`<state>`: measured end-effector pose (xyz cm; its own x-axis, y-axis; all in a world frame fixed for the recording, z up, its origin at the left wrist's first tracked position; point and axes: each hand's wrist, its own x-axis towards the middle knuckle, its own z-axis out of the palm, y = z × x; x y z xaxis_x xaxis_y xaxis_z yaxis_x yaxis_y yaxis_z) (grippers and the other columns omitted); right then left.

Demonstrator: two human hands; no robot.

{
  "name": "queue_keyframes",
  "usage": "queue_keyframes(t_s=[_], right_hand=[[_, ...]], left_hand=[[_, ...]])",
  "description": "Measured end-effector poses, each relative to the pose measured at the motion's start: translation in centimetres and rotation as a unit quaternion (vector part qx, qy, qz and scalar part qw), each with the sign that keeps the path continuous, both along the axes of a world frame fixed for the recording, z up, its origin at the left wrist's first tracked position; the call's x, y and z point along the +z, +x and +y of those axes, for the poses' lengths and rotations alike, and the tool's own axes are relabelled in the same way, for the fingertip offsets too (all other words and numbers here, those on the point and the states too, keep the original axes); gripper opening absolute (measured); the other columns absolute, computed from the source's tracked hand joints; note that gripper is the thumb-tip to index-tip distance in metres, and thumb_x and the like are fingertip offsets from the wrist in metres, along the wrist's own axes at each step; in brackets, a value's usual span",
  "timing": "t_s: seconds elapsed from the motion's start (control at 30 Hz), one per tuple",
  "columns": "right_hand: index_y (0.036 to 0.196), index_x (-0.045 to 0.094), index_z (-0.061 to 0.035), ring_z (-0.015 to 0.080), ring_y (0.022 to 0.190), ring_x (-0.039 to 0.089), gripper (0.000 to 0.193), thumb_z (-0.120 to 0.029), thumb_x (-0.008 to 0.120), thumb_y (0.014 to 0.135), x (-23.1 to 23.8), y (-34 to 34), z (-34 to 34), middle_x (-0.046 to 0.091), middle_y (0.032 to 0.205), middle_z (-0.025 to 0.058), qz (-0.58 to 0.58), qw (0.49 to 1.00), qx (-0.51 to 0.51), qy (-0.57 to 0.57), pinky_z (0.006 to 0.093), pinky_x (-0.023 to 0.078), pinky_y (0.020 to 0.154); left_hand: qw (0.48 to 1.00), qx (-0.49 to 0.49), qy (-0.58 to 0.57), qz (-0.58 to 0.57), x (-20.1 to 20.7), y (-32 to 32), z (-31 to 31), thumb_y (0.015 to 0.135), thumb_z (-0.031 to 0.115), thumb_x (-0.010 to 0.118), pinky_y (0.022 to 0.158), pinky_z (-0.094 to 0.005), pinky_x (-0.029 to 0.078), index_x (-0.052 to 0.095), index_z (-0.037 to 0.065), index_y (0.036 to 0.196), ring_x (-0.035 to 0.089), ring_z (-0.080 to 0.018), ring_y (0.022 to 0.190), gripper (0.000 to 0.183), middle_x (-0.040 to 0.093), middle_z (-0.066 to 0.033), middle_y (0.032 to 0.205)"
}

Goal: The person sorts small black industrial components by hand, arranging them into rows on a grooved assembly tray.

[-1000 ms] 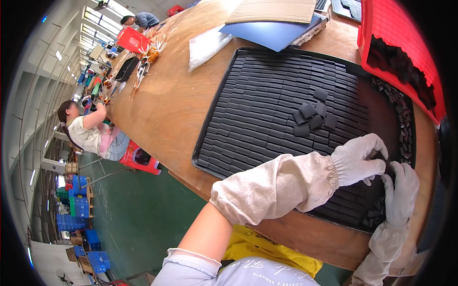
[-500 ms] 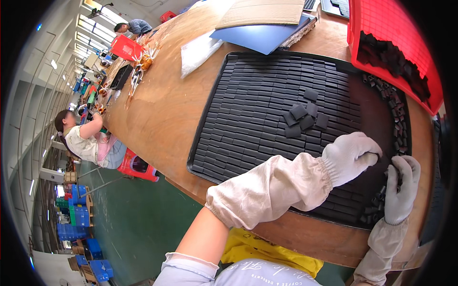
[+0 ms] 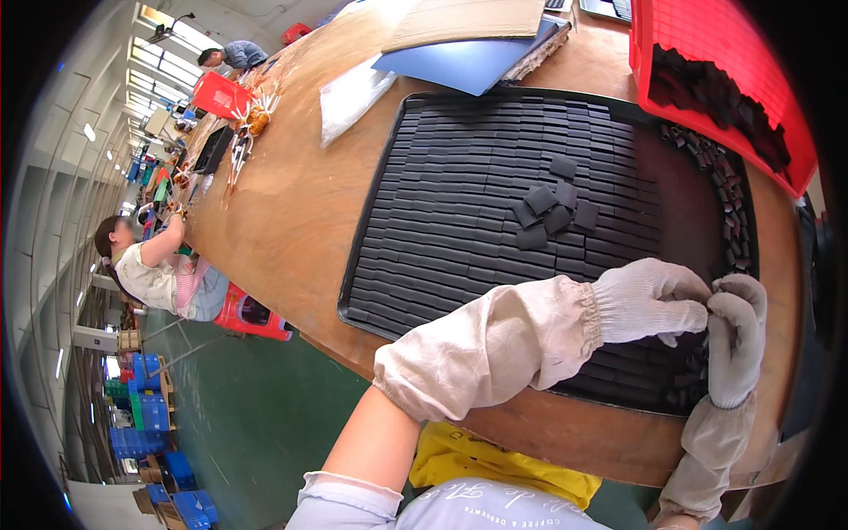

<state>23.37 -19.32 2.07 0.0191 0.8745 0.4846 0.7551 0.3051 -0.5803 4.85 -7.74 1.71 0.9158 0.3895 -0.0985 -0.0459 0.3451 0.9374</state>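
Both my hands wear whitish gloves with loose beige sleeves. My left hand (image 3: 652,300) is over the lower right of a black tray (image 3: 352,274), fingers curled into a pinch. My right hand (image 3: 737,340) is closed at the tray's right edge, its fingertips meeting the left ones. Whatever is between the fingers is hidden. Close rows of flat black pieces (image 3: 459,194) fill most of the tray. Several loose flat pieces (image 3: 556,218) lie on top of these rows. Small black tube-like pieces (image 3: 726,190) line the tray's right side, some beneath my hands.
A red crate (image 3: 707,44) holding black pieces tilts over the tray's far right corner. Beyond the tray lie cardboard (image 3: 464,22), a blue sheet (image 3: 468,66) and a white bag (image 3: 352,99). A person (image 3: 168,274) sits along the wooden table's left side; another (image 3: 237,55) leans farther off.
My left hand has moved slightly down, and my right hand slightly up, so their fingertips now meet. The whole view has shifted a little. The loose pieces lie as before.
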Motion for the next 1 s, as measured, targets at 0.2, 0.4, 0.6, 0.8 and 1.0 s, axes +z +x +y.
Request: queue_keyframes(t_s=[0.2, 0.4, 0.6, 0.8, 1.0], right_hand=[[0.102, 0.059, -0.0012, 0.0212, 0.103, 0.057, 0.028, 0.015, 0.053, 0.081, 0.5, -0.7, 0.0, 0.052, 0.118, 0.0137, 0.177, 0.984, 0.006, -0.034, 0.0342, 0.045, 0.097], [0.111, 0.055, 0.0015, 0.0165, 0.103, 0.058, 0.026, 0.013, 0.054, 0.088, 0.1, -1.1, 0.4, 0.054, 0.121, 0.0121, 0.42, 0.907, -0.022, -0.018, 0.0341, 0.049, 0.097], [0.119, 0.054, 0.0028, 0.0152, 0.102, 0.06, 0.025, 0.005, 0.051, 0.095, 0.6, -0.8, -0.3, 0.062, 0.116, 0.0106, 0.453, 0.89, 0.008, -0.047, 0.0296, 0.049, 0.093], [0.118, 0.058, 0.0002, 0.0125, 0.102, 0.06, 0.024, 0.002, 0.057, 0.094, 0.9, -1.3, -0.3, 0.061, 0.108, 0.0046, 0.358, 0.928, 0.044, -0.089, 0.0277, 0.047, 0.093], [0.118, 0.06, -0.0015, 0.0126, 0.101, 0.061, 0.027, 0.003, 0.061, 0.091, 0.5, -1.5, -0.3, 0.063, 0.109, 0.0065, 0.319, 0.94, -0.031, -0.117, 0.027, 0.048, 0.09]], left_hand=[[0.997, -0.006, 0.034, 0.066, 1.4, -0.6, 0.1, 0.089, 0.023, 0.074, 0.07, -0.0259, 0.052, 0.064, -0.001, 0.118, 0.063, -0.0105, 0.078, 0.04, 0.069, -0.0066, 0.093], [0.995, 0.044, 0.031, 0.089, 1.0, -0.4, 0.2, 0.09, 0.019, 0.072, 0.068, -0.0234, 0.051, 0.066, -0.003, 0.11, 0.06, -0.0087, 0.075, 0.031, 0.068, -0.0038, 0.089], [0.985, 0.06, 0.091, 0.132, 0.9, -0.1, -0.2, 0.09, 0.019, 0.072, 0.063, -0.0219, 0.048, 0.069, 0.001, 0.103, 0.058, -0.0058, 0.071, 0.022, 0.065, -0.0006, 0.082], [0.985, 0.048, 0.096, 0.135, 0.6, -0.2, 0.0, 0.091, 0.02, 0.071, 0.069, -0.0219, 0.051, 0.068, 0.001, 0.108, 0.061, -0.0067, 0.076, 0.026, 0.067, -0.0006, 0.089], [0.982, 0.04, 0.115, 0.142, 0.2, -0.1, 0.1, 0.092, 0.021, 0.071, 0.071, -0.022, 0.051, 0.066, 0.0, 0.112, 0.06, -0.0073, 0.078, 0.029, 0.066, -0.0018, 0.092]])
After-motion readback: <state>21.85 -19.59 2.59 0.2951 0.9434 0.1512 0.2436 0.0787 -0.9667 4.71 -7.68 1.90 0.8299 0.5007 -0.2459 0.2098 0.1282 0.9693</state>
